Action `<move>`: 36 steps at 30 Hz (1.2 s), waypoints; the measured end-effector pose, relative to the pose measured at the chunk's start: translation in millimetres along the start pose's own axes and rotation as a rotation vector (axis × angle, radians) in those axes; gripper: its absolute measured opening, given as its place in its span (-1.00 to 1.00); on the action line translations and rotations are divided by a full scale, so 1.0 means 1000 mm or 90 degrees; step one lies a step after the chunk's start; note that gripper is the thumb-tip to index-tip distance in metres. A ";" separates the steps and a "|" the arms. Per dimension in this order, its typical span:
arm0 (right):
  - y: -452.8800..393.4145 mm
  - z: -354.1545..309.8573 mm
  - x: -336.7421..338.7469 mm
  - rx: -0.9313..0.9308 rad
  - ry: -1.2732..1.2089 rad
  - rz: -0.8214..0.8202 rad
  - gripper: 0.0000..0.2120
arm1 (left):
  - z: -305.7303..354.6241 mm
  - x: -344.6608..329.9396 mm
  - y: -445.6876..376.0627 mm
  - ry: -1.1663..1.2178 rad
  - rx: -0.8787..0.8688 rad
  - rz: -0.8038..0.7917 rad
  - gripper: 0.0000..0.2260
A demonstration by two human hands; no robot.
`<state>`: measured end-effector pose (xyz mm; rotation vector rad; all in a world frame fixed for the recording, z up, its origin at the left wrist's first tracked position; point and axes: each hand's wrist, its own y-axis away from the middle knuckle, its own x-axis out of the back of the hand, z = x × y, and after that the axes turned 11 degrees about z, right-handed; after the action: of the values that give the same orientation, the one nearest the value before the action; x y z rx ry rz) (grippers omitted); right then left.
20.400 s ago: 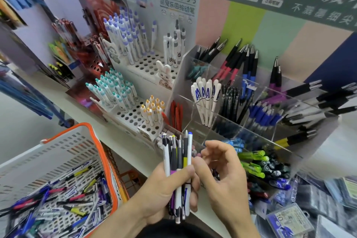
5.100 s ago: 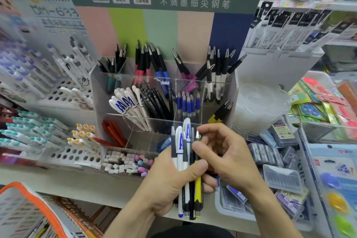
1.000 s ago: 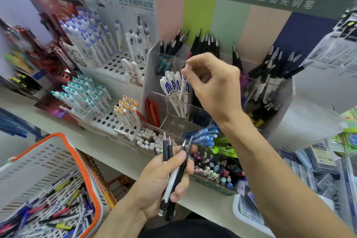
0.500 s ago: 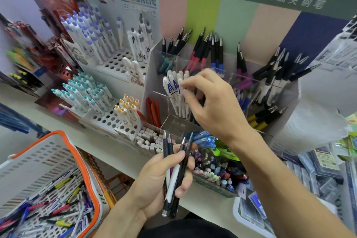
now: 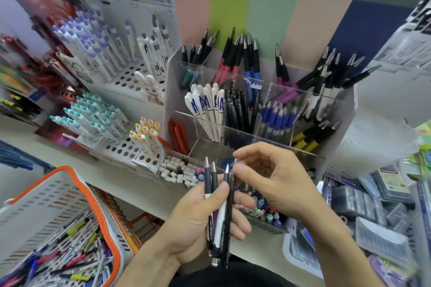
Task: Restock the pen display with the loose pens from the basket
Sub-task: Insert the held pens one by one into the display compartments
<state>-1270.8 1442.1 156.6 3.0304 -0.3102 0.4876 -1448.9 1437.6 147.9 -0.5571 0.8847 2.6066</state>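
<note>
In front of the chest, low in the view, the left hand [image 5: 198, 221] grips a small bunch of pens [image 5: 219, 212]; the thumb lies across their front and the fingers are curled behind. There are about four pens in it, dark ones and one with a white barrel. Their long axis is nearly upright, with the metal tips pointing up and slightly away from the person, toward the shelf.

The right hand [image 5: 272, 182] is just beside the top of this bunch, on its right side. Its thumb and forefinger are closed on the tip end of the black pen [image 5: 231, 196] at the right edge of the bunch, and the other fingers are loosely curled above. So the right hand is clearly the nearer one for taking a pen out, and I judge that the pull should go upward along the pen's axis, so that the left hand's other pens are not dragged with it.

Beyond the hands, up and away, stands the clear acrylic pen display [image 5: 310, 109] with its compartments. The pens in it lean back with their ends up: white pens with blue letters [image 5: 205, 109] to the left, black pens [image 5: 238, 109] just beside them, blue ones [image 5: 277, 119] further right. I think that the black compartment is the likely goal.

The basket [image 5: 91, 196], with an orange rim, is at the lower left, well apart from the display, and many loose pens [image 5: 65, 261] lie flat in it.
</note>
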 end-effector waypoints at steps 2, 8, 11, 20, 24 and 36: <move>0.001 0.003 -0.001 -0.023 -0.012 0.006 -0.88 | 0.001 -0.003 0.000 0.012 0.020 -0.007 -0.65; 0.002 0.010 -0.002 -0.073 -0.114 0.057 -0.87 | 0.002 -0.008 -0.001 0.036 0.045 -0.009 -0.73; 0.001 0.011 0.001 -0.077 -0.210 0.140 -0.85 | 0.004 -0.006 -0.003 0.030 0.068 -0.022 -0.71; -0.015 -0.016 0.026 0.275 -0.203 0.526 -0.88 | -0.006 0.008 -0.020 0.083 0.097 -0.015 -0.72; -0.040 -0.016 0.029 0.455 -0.028 0.525 -0.85 | -0.004 0.003 -0.020 0.098 0.085 0.002 -0.66; -0.062 -0.008 0.011 0.366 0.295 0.306 -0.76 | -0.007 0.005 -0.018 0.086 0.034 -0.037 -0.68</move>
<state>-1249.7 1501.6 166.0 3.1846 -1.0246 1.5130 -1443.6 1447.6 131.9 -0.7400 0.9612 2.5106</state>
